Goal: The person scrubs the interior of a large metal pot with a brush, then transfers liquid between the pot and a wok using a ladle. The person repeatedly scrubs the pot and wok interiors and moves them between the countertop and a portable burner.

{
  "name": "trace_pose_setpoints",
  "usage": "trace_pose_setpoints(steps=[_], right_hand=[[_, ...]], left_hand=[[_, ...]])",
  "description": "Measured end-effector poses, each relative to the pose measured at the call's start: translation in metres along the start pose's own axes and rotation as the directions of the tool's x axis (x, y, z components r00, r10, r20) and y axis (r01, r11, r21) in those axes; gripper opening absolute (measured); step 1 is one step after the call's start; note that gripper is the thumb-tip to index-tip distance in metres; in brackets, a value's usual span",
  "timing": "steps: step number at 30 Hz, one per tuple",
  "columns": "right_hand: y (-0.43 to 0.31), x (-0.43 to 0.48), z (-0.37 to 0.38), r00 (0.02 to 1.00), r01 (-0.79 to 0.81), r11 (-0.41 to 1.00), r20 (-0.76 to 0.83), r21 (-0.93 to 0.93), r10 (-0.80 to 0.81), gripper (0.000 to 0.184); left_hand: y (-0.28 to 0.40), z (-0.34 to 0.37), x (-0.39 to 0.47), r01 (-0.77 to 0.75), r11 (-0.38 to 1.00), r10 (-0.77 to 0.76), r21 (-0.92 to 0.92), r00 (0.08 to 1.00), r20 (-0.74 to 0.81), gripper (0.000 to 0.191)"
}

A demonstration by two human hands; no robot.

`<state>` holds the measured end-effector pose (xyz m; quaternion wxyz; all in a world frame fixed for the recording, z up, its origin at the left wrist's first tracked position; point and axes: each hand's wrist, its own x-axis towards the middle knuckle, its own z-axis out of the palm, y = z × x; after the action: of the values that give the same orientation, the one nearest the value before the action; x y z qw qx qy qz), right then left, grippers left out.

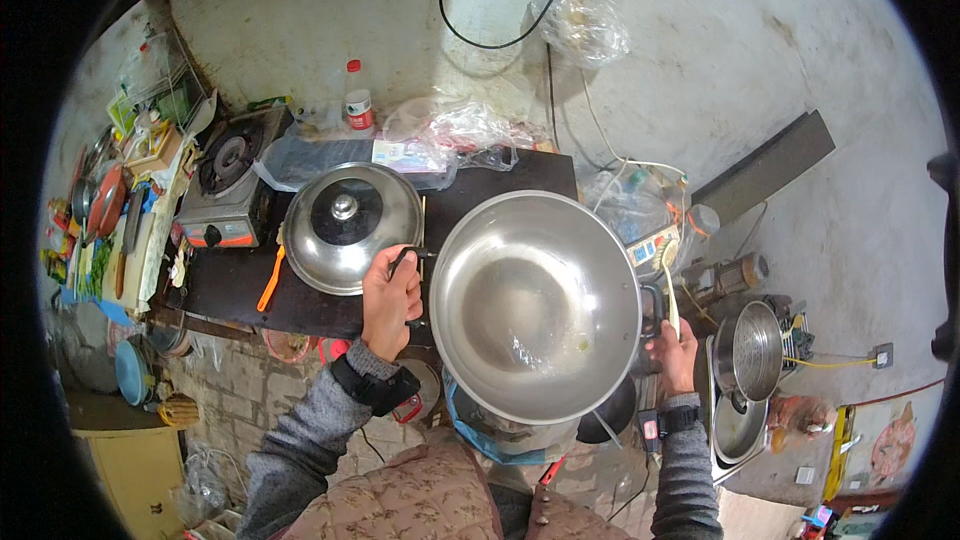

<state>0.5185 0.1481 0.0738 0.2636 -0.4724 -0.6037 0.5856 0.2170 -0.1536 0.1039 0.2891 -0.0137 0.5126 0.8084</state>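
Observation:
A large two-handled stainless steel wok (536,307) is held up in front of me, its inside facing me. A little water and a small green scrap show near its bottom. My left hand (391,304) grips the black loop handle (409,259) on the left. On the other side, my right hand (673,355) holds a pale-handled scrub brush (670,289), bristle end up. That hand is also at the right black handle (655,309); how firmly its fingers hold it is hard to see. A domed steel lid (352,229) with a round knob lies on the dark table (247,289).
A gas stove (232,172) stands left of the lid, with an orange-handled tool (271,281) between them. Farther left, a cleaver (133,229) lies on a cutting board (142,270). A red-capped bottle (358,101) stands by the wall. At right are a steel steamer (754,352) and cables.

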Motion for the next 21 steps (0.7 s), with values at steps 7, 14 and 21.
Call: trace_pose_setpoints(steps=[7,14,21], right_hand=[[0.010,-0.002,-0.013,0.999,-0.040,0.999,0.034,0.030,0.039,0.020],[-0.003,-0.022,-0.012,0.987,0.097,0.994,-0.125,-0.058,-0.103,0.015],[-0.057,-0.070,-0.003,0.907,0.420,0.775,0.222,-0.471,-0.357,0.041]], left_hand=[[0.003,0.014,-0.007,-0.022,1.000,0.021,0.021,0.999,0.028,0.014],[0.003,0.019,-0.012,-0.019,1.000,0.020,-0.005,1.000,0.012,0.013],[0.002,0.012,-0.007,0.009,1.000,-0.009,0.014,1.000,0.018,0.017]])
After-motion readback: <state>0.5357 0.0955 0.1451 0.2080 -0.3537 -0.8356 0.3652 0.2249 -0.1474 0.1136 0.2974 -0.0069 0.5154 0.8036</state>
